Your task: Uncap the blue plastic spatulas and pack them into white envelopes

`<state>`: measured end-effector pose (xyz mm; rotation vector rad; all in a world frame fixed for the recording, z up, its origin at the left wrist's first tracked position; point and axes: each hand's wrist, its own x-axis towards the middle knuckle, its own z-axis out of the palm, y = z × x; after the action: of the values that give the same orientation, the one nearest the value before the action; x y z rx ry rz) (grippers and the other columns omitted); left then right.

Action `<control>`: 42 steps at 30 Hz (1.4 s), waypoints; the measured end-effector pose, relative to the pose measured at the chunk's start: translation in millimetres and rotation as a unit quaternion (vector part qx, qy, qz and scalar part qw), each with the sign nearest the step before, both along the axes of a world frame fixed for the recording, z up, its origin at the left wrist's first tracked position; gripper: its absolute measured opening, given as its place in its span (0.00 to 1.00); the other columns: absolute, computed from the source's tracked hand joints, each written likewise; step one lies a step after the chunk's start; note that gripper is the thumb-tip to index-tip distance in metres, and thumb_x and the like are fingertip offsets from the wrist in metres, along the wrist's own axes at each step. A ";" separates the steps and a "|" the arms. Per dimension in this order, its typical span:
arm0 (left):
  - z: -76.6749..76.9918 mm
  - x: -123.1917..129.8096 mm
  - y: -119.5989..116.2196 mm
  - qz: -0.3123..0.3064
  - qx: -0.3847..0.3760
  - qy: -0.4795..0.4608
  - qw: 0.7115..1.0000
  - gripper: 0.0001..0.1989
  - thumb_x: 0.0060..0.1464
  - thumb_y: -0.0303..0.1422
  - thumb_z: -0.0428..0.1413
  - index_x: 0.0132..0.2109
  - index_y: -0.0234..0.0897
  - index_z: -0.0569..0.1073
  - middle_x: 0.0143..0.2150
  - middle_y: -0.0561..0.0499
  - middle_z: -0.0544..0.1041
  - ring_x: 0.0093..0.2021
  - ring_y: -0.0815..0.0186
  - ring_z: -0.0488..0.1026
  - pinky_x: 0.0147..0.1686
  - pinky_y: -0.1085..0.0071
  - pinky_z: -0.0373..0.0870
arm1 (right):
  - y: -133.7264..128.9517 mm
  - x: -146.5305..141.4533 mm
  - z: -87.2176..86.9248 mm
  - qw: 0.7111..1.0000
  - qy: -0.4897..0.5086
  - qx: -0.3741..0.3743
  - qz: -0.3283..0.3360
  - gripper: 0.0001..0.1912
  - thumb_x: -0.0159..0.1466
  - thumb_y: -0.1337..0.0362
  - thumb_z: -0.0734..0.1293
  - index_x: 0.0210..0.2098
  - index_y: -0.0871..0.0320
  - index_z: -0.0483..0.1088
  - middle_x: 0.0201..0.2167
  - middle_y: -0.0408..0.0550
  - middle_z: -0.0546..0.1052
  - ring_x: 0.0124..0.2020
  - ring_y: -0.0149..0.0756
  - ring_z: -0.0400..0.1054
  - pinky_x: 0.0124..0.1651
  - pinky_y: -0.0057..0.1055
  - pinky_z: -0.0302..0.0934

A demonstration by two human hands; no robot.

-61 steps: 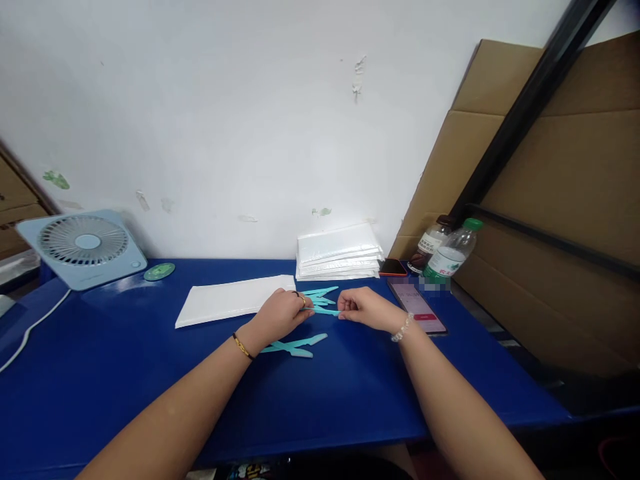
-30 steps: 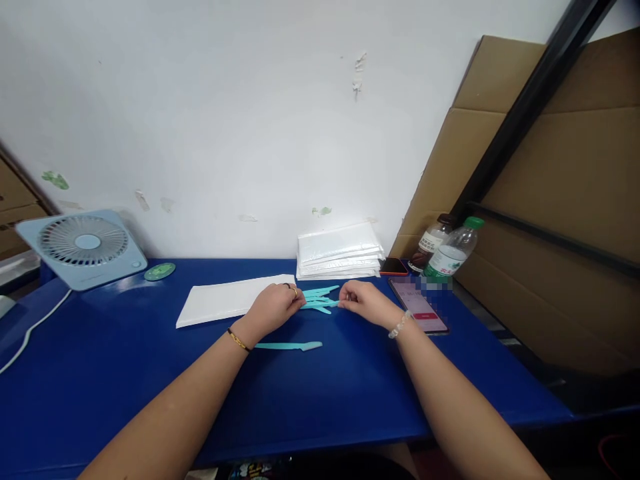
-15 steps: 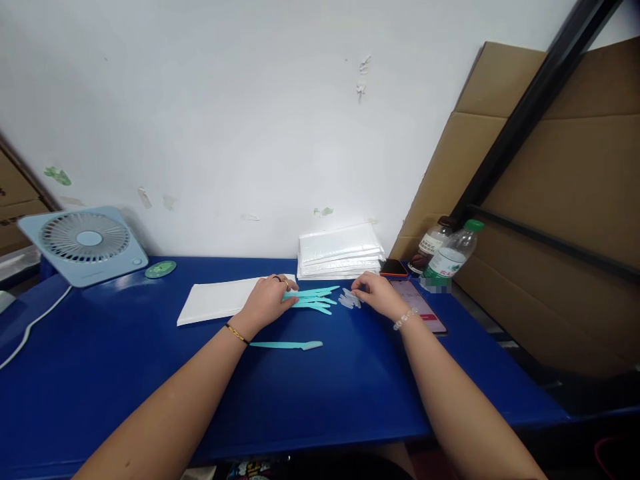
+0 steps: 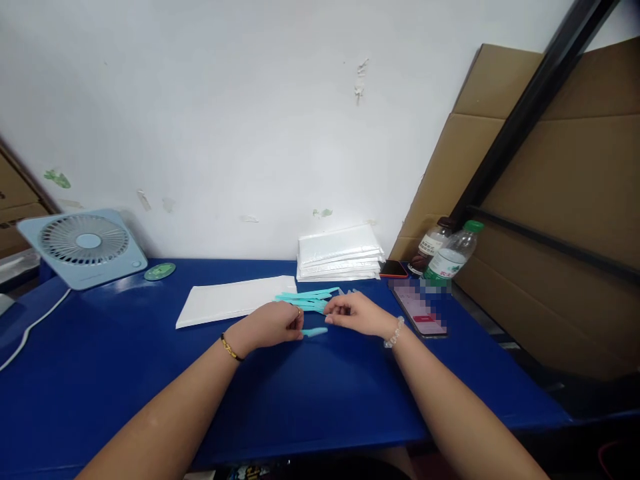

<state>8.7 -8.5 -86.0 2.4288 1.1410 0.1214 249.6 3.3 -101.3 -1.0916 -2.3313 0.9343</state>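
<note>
My left hand [image 4: 275, 323] is closed on a turquoise stick [image 4: 316, 331] whose pale, capped-looking tip points right, low over the blue table. Just behind it lies a bunch of similar turquoise sticks [image 4: 307, 300], partly over the right end of a flat white envelope [image 4: 225, 298]. My right hand [image 4: 353, 312] is at the right end of the bunch, with thumb and fingertips pinched together; what they hold, if anything, is too small to make out. Small clear pieces [image 4: 349, 291] show behind my right hand, mostly hidden by it.
A stack of white padded envelopes [image 4: 340, 253] stands against the wall. Right of it are a dark phone [image 4: 393, 269], a larger phone [image 4: 420, 310] and two bottles [image 4: 445, 260]. At the left are a blue fan [image 4: 87, 243], its cable and a green disc [image 4: 160, 271].
My left hand has left the bunch and come nearer, taking hold of the single stick. My right hand has moved left and nearer from the clear pieces, towards that stick's tip.
</note>
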 end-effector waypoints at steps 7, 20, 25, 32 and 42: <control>-1.5 -1.3 6.0 0.037 -0.039 -0.065 0.996 0.11 0.55 0.42 0.50 0.34 0.39 0.69 0.23 0.55 0.73 0.23 0.68 0.69 0.25 0.73 0.59 | -0.7 -5.1 -5.5 0.991 0.109 -0.078 -0.027 0.12 0.58 0.55 0.68 0.33 0.59 0.73 0.23 0.43 0.73 0.23 0.30 0.67 0.28 0.27 0.61; -11.9 -7.8 21.3 0.102 -0.165 -0.231 0.953 0.18 0.55 0.49 0.49 0.40 0.38 0.64 0.30 0.53 0.73 0.24 0.71 0.65 0.26 0.75 0.61 | 16.0 10.9 -8.3 0.920 0.338 -0.157 -0.122 0.16 0.55 0.54 0.71 0.36 0.60 0.72 0.28 0.48 0.77 0.26 0.31 0.71 0.30 0.29 0.64; -8.0 -5.4 18.8 0.103 -0.120 -0.213 0.964 0.21 0.58 0.49 0.44 0.38 0.37 0.69 0.29 0.53 0.69 0.27 0.69 0.64 0.28 0.73 0.62 | 17.6 9.2 -10.1 0.911 0.356 -0.140 -0.156 0.15 0.55 0.53 0.71 0.28 0.60 0.69 0.20 0.41 0.71 0.18 0.24 0.62 0.22 0.23 0.57; -11.5 -1.7 18.9 0.115 -0.020 -0.213 0.970 0.19 0.57 0.47 0.46 0.35 0.37 0.72 0.33 0.51 0.72 0.34 0.64 0.66 0.35 0.70 0.62 | 14.2 2.9 -8.9 0.880 0.402 -0.204 -0.150 0.15 0.54 0.55 0.72 0.33 0.60 0.70 0.22 0.43 0.74 0.19 0.26 0.66 0.23 0.24 0.59; -16.2 0.7 17.8 0.125 -0.019 -0.208 0.970 0.15 0.56 0.43 0.48 0.35 0.38 0.73 0.32 0.53 0.72 0.33 0.65 0.65 0.33 0.71 0.59 | 7.5 -9.0 -14.8 0.908 0.373 -0.165 -0.101 0.14 0.57 0.55 0.70 0.34 0.58 0.67 0.26 0.44 0.76 0.25 0.31 0.71 0.30 0.28 0.63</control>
<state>9.4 9.4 -102.2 2.0778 1.2264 0.6482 240.6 10.8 -116.1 -0.8539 -1.4462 1.3919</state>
